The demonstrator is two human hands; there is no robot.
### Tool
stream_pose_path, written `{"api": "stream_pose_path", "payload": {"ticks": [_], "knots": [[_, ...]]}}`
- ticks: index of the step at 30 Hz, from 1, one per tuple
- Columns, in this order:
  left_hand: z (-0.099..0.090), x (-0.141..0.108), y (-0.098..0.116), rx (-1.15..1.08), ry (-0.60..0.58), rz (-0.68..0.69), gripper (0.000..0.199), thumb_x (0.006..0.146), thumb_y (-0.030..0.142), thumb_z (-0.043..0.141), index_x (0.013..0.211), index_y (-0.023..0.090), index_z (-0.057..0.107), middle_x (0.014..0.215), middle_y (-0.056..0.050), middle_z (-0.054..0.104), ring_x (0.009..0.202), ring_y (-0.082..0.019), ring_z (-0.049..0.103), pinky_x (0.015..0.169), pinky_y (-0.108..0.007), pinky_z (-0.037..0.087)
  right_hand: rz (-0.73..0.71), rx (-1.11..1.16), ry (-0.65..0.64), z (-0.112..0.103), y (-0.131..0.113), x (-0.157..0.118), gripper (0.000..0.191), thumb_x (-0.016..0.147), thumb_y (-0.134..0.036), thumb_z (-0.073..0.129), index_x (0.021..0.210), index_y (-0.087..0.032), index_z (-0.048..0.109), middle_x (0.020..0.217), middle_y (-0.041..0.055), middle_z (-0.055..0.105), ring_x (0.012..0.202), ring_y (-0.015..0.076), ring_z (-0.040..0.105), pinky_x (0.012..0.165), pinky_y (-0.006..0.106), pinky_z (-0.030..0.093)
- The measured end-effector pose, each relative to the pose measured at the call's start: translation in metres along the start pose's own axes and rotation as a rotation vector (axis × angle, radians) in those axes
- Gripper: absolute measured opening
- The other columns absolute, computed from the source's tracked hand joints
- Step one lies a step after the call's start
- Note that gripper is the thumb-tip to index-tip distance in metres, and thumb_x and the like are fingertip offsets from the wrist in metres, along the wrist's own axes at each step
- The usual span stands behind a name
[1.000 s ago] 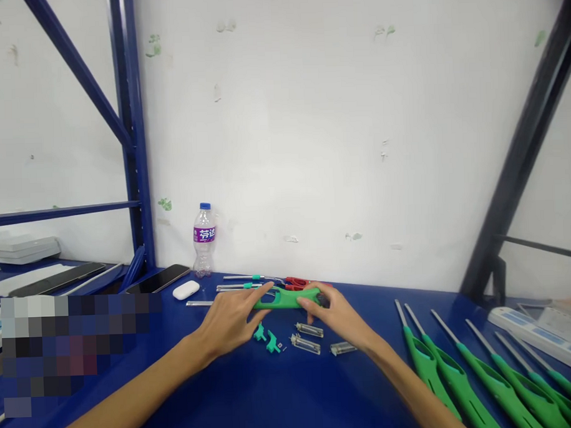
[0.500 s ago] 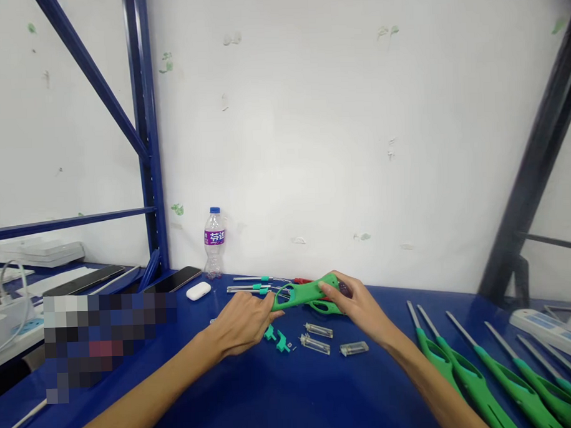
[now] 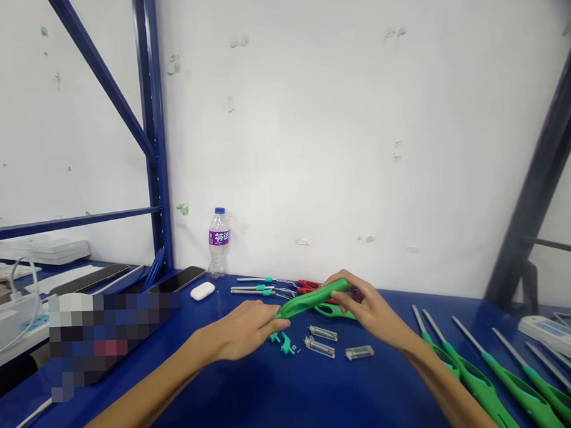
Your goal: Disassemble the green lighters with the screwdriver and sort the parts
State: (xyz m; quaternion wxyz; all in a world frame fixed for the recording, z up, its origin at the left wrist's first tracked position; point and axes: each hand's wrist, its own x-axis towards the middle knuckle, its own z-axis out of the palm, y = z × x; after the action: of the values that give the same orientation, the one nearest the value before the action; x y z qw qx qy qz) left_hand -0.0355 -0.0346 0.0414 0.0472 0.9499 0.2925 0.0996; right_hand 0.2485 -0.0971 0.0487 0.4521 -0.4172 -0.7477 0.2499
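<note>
The blue counter meets the white wall along its back edge; a blue post rises at the left and a dark post leans at the right; the counter's surface spreads between the two forearms, in front of the small parts, and another stretch lies between the right forearm and the back edge.

The green handle is above the counter between the hands, tilted up toward its right end; the left hand has a narrow grip on its left end, thumb against fingers; the right hand has its grip closed around the right end.

Counted: three clear cartridges lie in front of the handle, apart from each other; two teal pieces sit near the left fingertips; three metal rods with teal collars lie behind the left hand; one green part lies behind the right hand, near red handles whose number I cannot tell; six long green tools fan out at the right, beside one white power strip; one bottle stands upright by the wall, with one white case and two dark phones to its left.
</note>
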Motion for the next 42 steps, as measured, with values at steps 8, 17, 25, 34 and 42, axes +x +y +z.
{"api": "stream_pose_path", "payload": {"ticks": [8, 17, 25, 34, 42], "knots": [[0.019, 0.005, -0.011, 0.078, 0.154, -0.162, 0.032, 0.109, 0.041, 0.055, 0.125, 0.015, 0.064, 0.098, -0.004, 0.07, 0.087, -0.019, 0.07, 0.086, -0.042, 0.059, 0.079, 0.032, 0.097, 0.015, 0.002, 0.0, 0.04, 0.101, -0.063, 0.06, 0.114, -0.025, 0.063, 0.096, 0.003, 0.067, 0.083, 0.0195, 0.063, 0.068, 0.029, 0.046], [0.026, 0.006, -0.014, 0.138, 0.15, -0.068, 0.036, 0.111, 0.035, 0.053, 0.141, 0.017, 0.057, 0.099, -0.003, 0.071, 0.088, -0.02, 0.072, 0.086, -0.043, 0.061, 0.102, 0.1, 0.091, 0.017, 0.013, 0.004, 0.044, 0.099, -0.068, 0.059, 0.108, -0.024, 0.061, 0.087, 0.0025, 0.071, 0.079, 0.0196, 0.065, 0.071, 0.031, 0.048], [0.02, 0.001, -0.02, 0.097, 0.178, -0.059, 0.033, 0.111, 0.038, 0.052, 0.135, 0.017, 0.061, 0.092, -0.002, 0.07, 0.084, -0.019, 0.071, 0.083, -0.041, 0.061, 0.066, -0.008, 0.148, 0.004, 0.009, 0.003, 0.041, 0.097, -0.065, 0.064, 0.106, -0.025, 0.068, 0.098, 0.0017, 0.068, 0.07, 0.015, 0.049, 0.065, 0.029, 0.038], [0.025, 0.006, -0.022, 0.055, 0.369, -0.095, 0.03, 0.107, 0.034, 0.06, 0.131, 0.017, 0.063, 0.123, -0.009, 0.07, 0.107, -0.023, 0.07, 0.095, -0.046, 0.059, 0.16, 0.006, 0.136, 0.003, 0.005, 0.001, 0.054, 0.095, -0.069, 0.062, 0.13, -0.027, 0.063, 0.086, 0.0012, 0.064, 0.061, 0.0154, 0.051, 0.052, 0.028, 0.033], [0.034, 0.006, -0.029, 0.074, 0.405, -0.103, 0.028, 0.106, 0.035, 0.062, 0.127, 0.016, 0.066, 0.12, -0.008, 0.071, 0.105, -0.023, 0.071, 0.094, -0.046, 0.06, 0.203, 0.026, 0.06, 0.012, 0.007, 0.003, 0.056, 0.093, -0.067, 0.066, 0.131, -0.027, 0.056, 0.112, 0.0063, 0.075, 0.1, 0.0269, 0.072, 0.074, 0.035, 0.052]]}}
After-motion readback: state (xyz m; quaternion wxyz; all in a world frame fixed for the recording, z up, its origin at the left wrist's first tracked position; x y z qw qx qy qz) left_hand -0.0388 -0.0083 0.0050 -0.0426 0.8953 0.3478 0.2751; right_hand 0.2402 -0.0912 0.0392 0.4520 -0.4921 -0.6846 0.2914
